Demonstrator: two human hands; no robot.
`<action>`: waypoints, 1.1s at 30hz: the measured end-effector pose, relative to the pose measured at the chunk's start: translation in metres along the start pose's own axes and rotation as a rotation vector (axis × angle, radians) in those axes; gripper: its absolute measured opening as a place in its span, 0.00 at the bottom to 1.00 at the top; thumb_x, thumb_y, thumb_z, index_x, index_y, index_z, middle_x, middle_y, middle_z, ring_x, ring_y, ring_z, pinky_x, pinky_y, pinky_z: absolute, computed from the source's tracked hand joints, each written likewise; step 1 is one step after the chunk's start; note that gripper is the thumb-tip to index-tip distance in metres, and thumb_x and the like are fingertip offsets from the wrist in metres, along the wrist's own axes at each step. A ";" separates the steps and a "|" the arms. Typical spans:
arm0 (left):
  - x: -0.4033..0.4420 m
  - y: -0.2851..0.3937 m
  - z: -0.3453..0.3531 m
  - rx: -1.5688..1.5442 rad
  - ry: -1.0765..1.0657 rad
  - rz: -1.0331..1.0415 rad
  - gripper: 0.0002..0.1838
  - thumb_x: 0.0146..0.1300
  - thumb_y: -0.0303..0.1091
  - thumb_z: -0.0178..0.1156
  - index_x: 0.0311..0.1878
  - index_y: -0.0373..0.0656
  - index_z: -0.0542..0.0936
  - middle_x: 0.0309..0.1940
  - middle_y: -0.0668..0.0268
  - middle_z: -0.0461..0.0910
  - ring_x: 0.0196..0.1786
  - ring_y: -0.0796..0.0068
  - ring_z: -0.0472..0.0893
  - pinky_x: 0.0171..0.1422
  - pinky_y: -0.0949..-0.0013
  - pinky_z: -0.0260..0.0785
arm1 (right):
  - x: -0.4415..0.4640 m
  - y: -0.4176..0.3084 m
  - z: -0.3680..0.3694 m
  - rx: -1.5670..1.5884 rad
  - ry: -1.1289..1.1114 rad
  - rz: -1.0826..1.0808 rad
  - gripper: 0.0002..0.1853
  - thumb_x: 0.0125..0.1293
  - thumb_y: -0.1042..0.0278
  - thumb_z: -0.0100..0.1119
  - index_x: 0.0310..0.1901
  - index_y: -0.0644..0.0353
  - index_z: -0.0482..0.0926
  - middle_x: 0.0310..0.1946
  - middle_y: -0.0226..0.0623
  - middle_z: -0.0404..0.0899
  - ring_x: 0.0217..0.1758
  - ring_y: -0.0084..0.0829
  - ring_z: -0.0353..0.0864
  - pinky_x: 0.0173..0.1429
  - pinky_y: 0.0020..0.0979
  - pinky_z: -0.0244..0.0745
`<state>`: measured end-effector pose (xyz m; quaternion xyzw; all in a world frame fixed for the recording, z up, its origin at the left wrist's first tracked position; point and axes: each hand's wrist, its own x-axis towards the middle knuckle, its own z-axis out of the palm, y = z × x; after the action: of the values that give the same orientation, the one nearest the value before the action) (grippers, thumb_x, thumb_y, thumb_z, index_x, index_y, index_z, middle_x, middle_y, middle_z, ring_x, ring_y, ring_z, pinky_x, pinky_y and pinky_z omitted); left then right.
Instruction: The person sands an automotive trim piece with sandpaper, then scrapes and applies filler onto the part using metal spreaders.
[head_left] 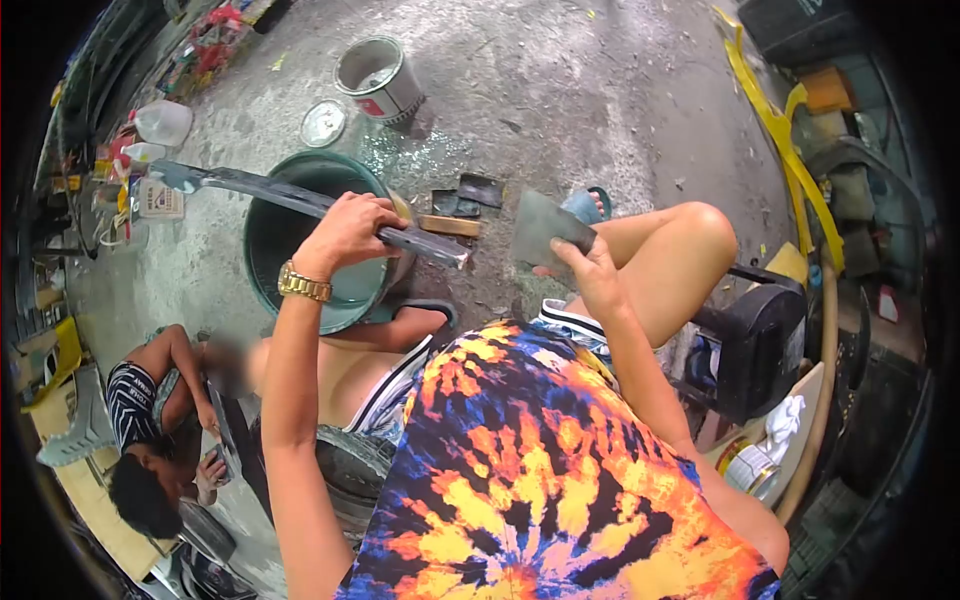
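My left hand (350,232), with a gold watch above its wrist, is closed round a long dark bar (270,189). The bar lies slantwise over a green bucket (265,250) that holds some cloudy water. To the right, my right hand (590,268) pinches a thin grey-green sheet (543,232) by its lower right corner. Between the hands, on the floor, are dark flat pieces (480,189) and a small wooden block (450,225).
A paint-stained pail (385,88) and a round lid (323,123) stand ahead. Yellow curved parts (770,120) and a black machine (750,345) are at right. At lower left a co-worker (145,480) crouches, holding something. Plastic jugs (163,123) are at upper left.
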<state>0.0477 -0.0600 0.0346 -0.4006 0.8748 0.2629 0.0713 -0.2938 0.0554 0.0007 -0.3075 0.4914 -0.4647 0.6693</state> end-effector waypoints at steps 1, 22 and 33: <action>0.003 0.000 -0.002 -0.018 -0.011 -0.014 0.24 0.47 0.45 0.75 0.49 0.50 0.88 0.48 0.70 0.84 0.55 0.69 0.79 0.58 0.63 0.64 | -0.003 0.002 -0.001 -0.008 -0.032 0.010 0.17 0.73 0.70 0.55 0.60 0.67 0.77 0.49 0.34 0.82 0.48 0.27 0.83 0.44 0.31 0.87; -0.013 0.016 0.015 0.003 0.128 -0.033 0.30 0.45 0.21 0.64 0.57 0.46 0.81 0.56 0.69 0.81 0.62 0.62 0.75 0.67 0.59 0.66 | -0.015 -0.026 0.023 -0.784 -0.183 -0.430 0.13 0.64 0.77 0.66 0.51 0.63 0.82 0.40 0.44 0.84 0.40 0.37 0.84 0.46 0.34 0.79; -0.021 0.018 0.031 0.034 0.233 -0.058 0.28 0.50 0.24 0.65 0.59 0.48 0.80 0.58 0.69 0.79 0.63 0.61 0.75 0.68 0.58 0.65 | -0.030 -0.001 0.044 -0.907 -0.260 -0.609 0.21 0.55 0.79 0.67 0.52 0.60 0.81 0.45 0.41 0.83 0.44 0.41 0.83 0.47 0.37 0.81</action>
<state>0.0458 -0.0210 0.0226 -0.4521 0.8697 0.1974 -0.0164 -0.2554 0.0809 0.0275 -0.7474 0.4445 -0.3373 0.3606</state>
